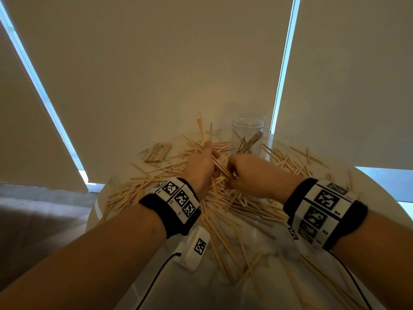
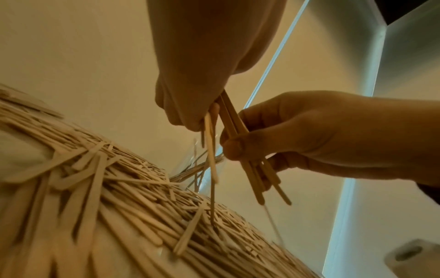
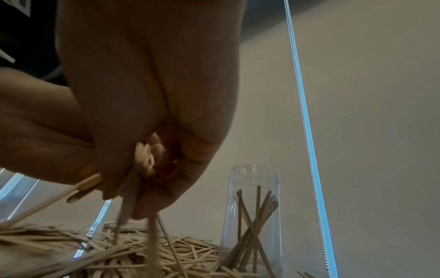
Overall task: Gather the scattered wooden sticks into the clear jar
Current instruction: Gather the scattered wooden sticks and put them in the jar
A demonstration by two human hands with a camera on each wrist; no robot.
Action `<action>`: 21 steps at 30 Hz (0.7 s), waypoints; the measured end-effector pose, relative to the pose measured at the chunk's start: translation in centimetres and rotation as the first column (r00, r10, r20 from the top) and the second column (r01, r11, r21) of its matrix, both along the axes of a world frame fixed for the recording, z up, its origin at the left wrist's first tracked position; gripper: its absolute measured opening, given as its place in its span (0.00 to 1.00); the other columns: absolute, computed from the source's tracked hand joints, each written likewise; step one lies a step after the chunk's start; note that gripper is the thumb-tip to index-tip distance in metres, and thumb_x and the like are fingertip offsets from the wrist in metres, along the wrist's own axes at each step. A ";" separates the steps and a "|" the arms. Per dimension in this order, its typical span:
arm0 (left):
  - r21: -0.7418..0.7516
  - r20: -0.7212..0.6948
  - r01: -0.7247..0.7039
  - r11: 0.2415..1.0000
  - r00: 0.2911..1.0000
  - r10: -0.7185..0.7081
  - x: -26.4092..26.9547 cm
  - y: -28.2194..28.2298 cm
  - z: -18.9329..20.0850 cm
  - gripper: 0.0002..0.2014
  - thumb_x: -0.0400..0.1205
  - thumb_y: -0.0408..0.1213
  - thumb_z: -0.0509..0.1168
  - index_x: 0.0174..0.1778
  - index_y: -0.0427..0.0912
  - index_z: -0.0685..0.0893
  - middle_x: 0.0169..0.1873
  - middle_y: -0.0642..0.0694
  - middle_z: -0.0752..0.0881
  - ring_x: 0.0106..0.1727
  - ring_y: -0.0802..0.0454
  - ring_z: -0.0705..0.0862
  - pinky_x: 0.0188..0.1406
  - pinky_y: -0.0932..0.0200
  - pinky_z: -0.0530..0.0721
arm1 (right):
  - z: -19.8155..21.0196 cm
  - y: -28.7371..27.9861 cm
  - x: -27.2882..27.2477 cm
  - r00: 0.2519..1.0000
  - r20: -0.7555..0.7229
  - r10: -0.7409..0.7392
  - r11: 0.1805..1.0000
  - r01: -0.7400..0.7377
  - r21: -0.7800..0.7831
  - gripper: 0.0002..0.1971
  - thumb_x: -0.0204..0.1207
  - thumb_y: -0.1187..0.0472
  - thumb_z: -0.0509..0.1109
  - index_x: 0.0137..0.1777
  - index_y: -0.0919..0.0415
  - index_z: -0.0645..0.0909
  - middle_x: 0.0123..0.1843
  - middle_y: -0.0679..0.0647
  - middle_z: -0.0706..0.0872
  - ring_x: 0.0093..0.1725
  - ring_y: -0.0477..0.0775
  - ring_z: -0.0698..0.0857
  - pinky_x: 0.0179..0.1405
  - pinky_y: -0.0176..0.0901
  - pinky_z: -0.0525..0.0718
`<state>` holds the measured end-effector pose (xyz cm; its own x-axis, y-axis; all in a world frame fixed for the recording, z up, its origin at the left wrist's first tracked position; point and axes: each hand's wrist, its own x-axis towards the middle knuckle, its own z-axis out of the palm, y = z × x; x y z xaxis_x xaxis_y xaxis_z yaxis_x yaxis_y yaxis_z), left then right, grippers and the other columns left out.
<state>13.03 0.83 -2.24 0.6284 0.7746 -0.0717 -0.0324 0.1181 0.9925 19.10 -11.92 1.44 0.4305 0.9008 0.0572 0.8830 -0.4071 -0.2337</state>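
Pale wooden sticks [image 1: 225, 211] lie scattered in a thick layer over the round white table [image 1: 266, 247]. At the back right stands the clear jar [image 1: 248, 135], upright and open, with several sticks leaning inside; it also shows in the right wrist view as the jar [image 3: 252, 188]. In front of it my left hand [image 1: 202, 162] grips a bundle of sticks [image 1: 220, 167], whose top ends poke up past the fingers. My right hand [image 1: 243, 173] pinches the bundle's lower part [image 2: 256, 180], thumb across it. Both hands hover just above the pile.
A flat packet of sticks [image 1: 157, 152] lies at the table's back left. A white tagged device [image 1: 196, 249] with a black cable sits near the front edge. Roller blinds and a bead chain [image 1: 282, 70] hang close behind the jar. The table edge [image 1: 91, 220] drops off at left.
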 end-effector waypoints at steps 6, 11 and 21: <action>-0.165 0.141 0.098 0.981 0.987 -0.075 -1.2 -0.9 1.7 0.25 0.92 0.55 0.53 0.37 0.40 0.75 0.28 0.43 0.85 0.33 0.44 0.86 0.41 0.45 0.86 | -0.2 -0.4 -0.8 0.996 -0.086 0.039 0.998 -0.035 0.047 0.19 0.77 0.46 0.74 0.64 0.51 0.78 0.46 0.43 0.84 0.47 0.47 0.84 0.47 0.40 0.83; -0.114 0.359 0.021 0.993 0.933 0.021 -1.1 -0.2 2.6 0.17 0.91 0.52 0.58 0.48 0.40 0.75 0.25 0.49 0.71 0.24 0.52 0.78 0.45 0.41 0.92 | -0.7 -0.6 -0.9 0.992 -0.127 0.012 0.994 -0.026 -0.107 0.11 0.85 0.51 0.65 0.58 0.57 0.81 0.46 0.52 0.88 0.44 0.53 0.88 0.51 0.52 0.89; 0.125 0.194 0.167 0.978 0.962 -0.190 -1.8 0.3 1.8 0.19 0.89 0.57 0.60 0.42 0.46 0.71 0.25 0.53 0.68 0.22 0.58 0.66 0.20 0.62 0.69 | 0.7 -0.6 -0.6 0.986 -0.163 -0.041 0.999 0.036 -0.032 0.24 0.82 0.50 0.68 0.76 0.57 0.74 0.61 0.54 0.87 0.57 0.53 0.86 0.62 0.50 0.84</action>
